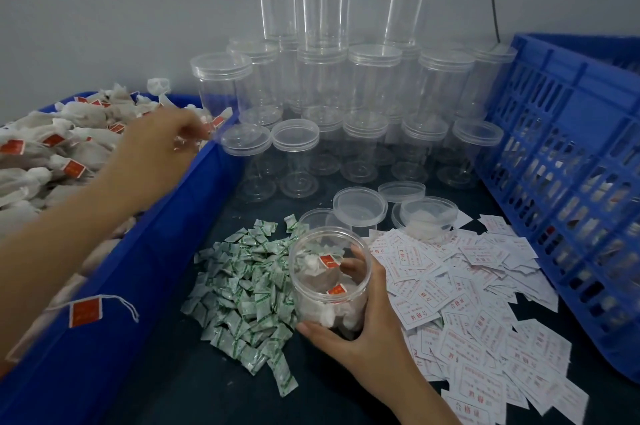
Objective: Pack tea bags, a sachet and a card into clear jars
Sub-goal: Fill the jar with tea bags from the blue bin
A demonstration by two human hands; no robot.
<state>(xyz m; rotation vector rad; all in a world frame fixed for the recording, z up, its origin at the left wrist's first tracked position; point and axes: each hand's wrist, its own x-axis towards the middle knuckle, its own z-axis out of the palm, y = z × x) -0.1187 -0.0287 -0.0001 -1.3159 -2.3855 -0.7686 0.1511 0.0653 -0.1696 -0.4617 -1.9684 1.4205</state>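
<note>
Head view looked down on one open clear jar (329,286), lidless and tipped toward the camera. Nearest, the right hand (360,331) gripped that jar from its right, thumb curled across the near wall and fingers wrapped round the far side, visible through the plastic. Inside the jar lay white tea bags (325,312), too bunched to count, with two red tags among them.

Just left of the jar, one heap of green-printed sachets (242,286), far too many to count, spread over the dark table (173,372). Right of the jar lay one loose scatter of white cards (467,303) printed in red, also beyond counting.

Well left of the jar stood one blue bin (166,286) holding a tea-bag heap (52,147). One red tag (86,312) on its string hung over the bin's wall.

Beyond the jar and to its left, the left hand (166,144) reached over the bin's far end with fingers bent downward. It was blurred, so whether it had hold of anything could not be told.

Just beyond the jar lay at least three loose lids (360,208). Beside them, one second jar (429,216) held white tea bags.

Farther back rose the stacked empty jars (374,78), with three plainly on the top tier and the lower tiers overlapping too much to count. Right of the jar and beyond it stood one blue slatted crate (571,147).
</note>
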